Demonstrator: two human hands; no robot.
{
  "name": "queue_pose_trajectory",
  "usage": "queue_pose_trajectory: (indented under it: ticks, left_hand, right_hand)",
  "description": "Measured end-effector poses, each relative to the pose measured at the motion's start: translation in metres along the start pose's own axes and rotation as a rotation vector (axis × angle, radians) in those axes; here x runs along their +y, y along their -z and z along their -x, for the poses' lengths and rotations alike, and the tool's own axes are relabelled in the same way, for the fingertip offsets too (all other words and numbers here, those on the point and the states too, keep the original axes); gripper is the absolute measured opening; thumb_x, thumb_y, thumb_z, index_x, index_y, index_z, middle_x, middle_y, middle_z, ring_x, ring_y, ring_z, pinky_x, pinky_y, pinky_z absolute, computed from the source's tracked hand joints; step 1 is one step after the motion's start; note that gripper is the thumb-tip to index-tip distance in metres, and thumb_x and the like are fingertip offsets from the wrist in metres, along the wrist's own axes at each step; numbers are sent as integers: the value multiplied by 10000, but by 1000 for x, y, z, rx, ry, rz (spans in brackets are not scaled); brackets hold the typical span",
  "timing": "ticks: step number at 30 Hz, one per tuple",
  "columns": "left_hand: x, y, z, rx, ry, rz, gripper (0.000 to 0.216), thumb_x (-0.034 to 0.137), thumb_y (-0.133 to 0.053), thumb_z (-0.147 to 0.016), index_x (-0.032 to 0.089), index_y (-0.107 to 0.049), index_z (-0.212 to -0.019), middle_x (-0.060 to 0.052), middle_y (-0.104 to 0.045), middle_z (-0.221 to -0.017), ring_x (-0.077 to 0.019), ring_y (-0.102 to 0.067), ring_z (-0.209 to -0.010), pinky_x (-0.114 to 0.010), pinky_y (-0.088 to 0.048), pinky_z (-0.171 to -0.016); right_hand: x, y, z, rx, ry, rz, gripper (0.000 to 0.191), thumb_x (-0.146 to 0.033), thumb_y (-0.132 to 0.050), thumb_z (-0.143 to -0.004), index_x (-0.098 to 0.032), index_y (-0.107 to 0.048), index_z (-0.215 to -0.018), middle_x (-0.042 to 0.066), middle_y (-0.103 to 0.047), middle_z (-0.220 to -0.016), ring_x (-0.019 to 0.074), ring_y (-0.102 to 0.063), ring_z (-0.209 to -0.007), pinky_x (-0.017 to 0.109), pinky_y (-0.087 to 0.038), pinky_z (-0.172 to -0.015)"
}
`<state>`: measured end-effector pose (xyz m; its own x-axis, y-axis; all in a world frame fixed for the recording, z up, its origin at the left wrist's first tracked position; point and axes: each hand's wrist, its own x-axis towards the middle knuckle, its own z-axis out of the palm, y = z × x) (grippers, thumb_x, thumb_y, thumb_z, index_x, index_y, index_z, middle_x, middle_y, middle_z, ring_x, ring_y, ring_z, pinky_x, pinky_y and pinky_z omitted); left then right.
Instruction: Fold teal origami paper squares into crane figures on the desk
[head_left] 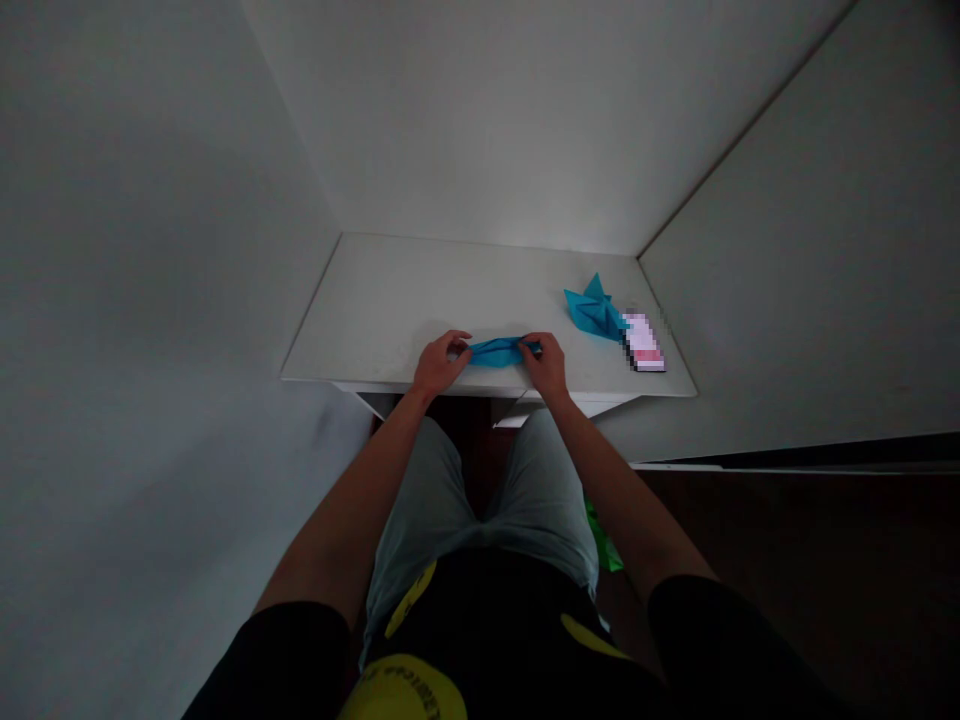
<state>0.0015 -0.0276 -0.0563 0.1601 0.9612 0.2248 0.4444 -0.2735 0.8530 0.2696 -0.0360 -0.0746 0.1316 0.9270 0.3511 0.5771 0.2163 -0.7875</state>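
Observation:
A long, narrow piece of folded blue paper (496, 352) lies level between my hands, just above or on the white desktop near its front edge. My left hand (442, 361) pinches the paper's left end between thumb and fingers. At the opposite end, my right hand (545, 361) grips the paper the same way, with the fingers bent around it. The paper shows creases along its length, and both of its tips are partly covered by my fingers. Farther right and back sits a finished-looking blue paper boat (596, 308) with a pointed peak.
Beside the boat, at the desk's right, lies a phone (645, 345) with a lit, blurred screen. The white desk (390, 290) is closed in by walls at the left, back and right. Something green (604, 540) shows low down by my right leg.

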Motion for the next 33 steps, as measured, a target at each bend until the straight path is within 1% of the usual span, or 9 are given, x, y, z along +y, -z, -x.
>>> queue_pose_trajectory:
  ticks: [3, 6, 12, 17, 20, 24, 26, 29, 33]
  left_hand:
    - [-3, 1, -1, 1, 9, -26, 263, 251, -730, -963, 251, -748, -1225, -42, -839, -1088, -224, -800, -1042, -406, -627, -1037]
    - [-7, 2, -1, 24, 4, -29, 262, 306, -724, -980, 232, -751, -1230, -64, -838, -1147, -227, -797, -1085, -409, -627, -1065]
    - [-8, 2, -3, 67, 16, -27, 277, 429, -738, -1004, 237, -786, -1197, -76, -833, -1234, -240, -793, -1154, -410, -615, -1118]
    - [-2, 2, -2, 76, 5, -107, 226, 381, -767, -977, 241, -819, -1147, -59, -850, -1184, -245, -806, -1100, -411, -631, -1090]
    - [1, 2, -1, 65, 3, -143, 224, 385, -770, -978, 243, -829, -1140, -54, -857, -1156, -247, -810, -1074, -409, -637, -1074]
    - [2, 3, 0, 44, -16, -153, 216, 405, -736, -1012, 251, -838, -1122, -44, -864, -1118, -245, -814, -1033, -410, -634, -1066]
    - [2, 4, 0, 41, -19, -147, 211, 401, -729, -1018, 249, -841, -1113, -44, -865, -1119, -246, -813, -1030, -404, -634, -1054]
    - [5, 4, 0, 53, -1, -159, 202, 382, -730, -1015, 237, -846, -1095, -50, -864, -1119, -249, -808, -1038, -389, -629, -1035]
    - [9, 6, 0, 50, 20, -182, 239, 406, -702, -1023, 235, -848, -1102, -54, -862, -1132, -242, -796, -1053, -370, -610, -1034]
  right_hand:
    - [5, 2, 0, -56, 62, -89, 252, -504, -725, -986, -256, -754, -951, 130, -661, -1259, 297, -661, -1167, 435, -656, -812]
    - [7, 2, -1, -108, 110, -158, 267, -527, -788, -958, -264, -777, -912, 121, -629, -1266, 298, -654, -1179, 447, -659, -815]
    - [-2, 2, -3, -218, 189, -216, 218, -498, -803, -976, -290, -792, -910, 89, -683, -1261, 287, -675, -1223, 520, -595, -1084]
    - [-7, 4, -4, -175, 125, -261, 267, -558, -740, -1010, -298, -771, -960, 73, -763, -1173, 277, -713, -1145, 520, -578, -1098]
    - [-9, 7, -4, -131, 96, -232, 239, -539, -741, -1011, -307, -765, -961, 66, -770, -1183, 284, -702, -1179, 539, -552, -1132]
    - [-13, 11, 0, -74, 142, -143, 152, -438, -776, -1008, -304, -775, -936, 62, -745, -1307, 303, -645, -1305, 583, -480, -1210]
    - [-16, 13, 2, -73, 175, -106, 128, -406, -785, -1007, -302, -779, -933, 58, -747, -1325, 306, -640, -1305, 588, -478, -1205]
    - [-19, 14, 4, -96, 230, -95, 104, -385, -792, -1007, -305, -786, -941, 49, -787, -1272, 304, -667, -1252, 586, -493, -1176]
    - [-21, 13, 7, -111, 300, -123, 89, -386, -798, -1008, -317, -800, -952, 30, -837, -1109, 283, -727, -1121, 565, -523, -1121]
